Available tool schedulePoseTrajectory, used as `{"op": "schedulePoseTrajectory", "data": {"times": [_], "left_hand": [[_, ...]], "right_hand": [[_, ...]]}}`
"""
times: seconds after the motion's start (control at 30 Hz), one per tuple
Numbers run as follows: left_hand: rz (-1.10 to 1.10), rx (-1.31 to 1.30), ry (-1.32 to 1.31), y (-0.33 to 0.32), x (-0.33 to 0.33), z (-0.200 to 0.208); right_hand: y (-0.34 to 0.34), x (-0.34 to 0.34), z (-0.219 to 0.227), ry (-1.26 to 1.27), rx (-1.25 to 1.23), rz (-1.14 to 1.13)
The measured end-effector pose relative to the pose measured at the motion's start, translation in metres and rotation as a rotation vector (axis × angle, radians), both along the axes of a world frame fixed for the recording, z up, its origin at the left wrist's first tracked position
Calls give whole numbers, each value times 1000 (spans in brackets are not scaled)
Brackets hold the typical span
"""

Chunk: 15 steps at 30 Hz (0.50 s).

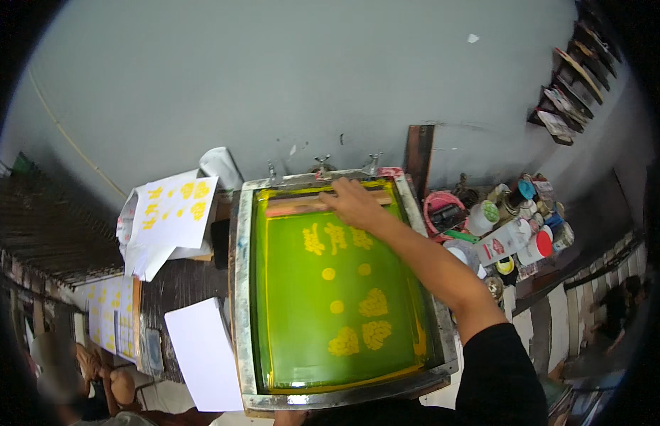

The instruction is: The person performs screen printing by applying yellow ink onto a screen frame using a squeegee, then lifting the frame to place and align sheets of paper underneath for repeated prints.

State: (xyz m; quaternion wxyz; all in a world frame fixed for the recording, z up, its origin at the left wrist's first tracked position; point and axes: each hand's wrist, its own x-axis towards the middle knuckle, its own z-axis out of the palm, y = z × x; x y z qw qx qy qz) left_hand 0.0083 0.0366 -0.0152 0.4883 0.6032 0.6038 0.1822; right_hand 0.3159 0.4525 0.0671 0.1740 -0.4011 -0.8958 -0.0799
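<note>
Gripping wooden squeegee (294,207) with right hand (352,199) at far end of silkscreen frame (242,284), holding left hand (291,417), grip unclear, below near edge.

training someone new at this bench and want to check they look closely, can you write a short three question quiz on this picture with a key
1. True or false: the right hand is on the wooden bar at the far end of the green screen.
2. What colour are the patterns on that screen? a) red b) yellow c) blue
3. On which side of the metal frame does the red-lidded container stand, as the person sees it?

Key: 1. True. 2. b. 3. The right side.
</note>
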Motion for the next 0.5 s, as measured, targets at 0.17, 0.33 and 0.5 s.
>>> {"op": "schedulePoseTrajectory", "data": {"times": [0.17, 0.33, 0.5], "left_hand": [[-43, -1, -15, 13, 10, -4], [-60, -12, -10, 17, 11, -2], [-51, -11, -8, 15, 10, -3]], "right_hand": [[1, -8, 2, 3, 68, 23], [1, -8, 7, -61, 7, -19], [-1, 6, 4, -14, 6, -14]]}}
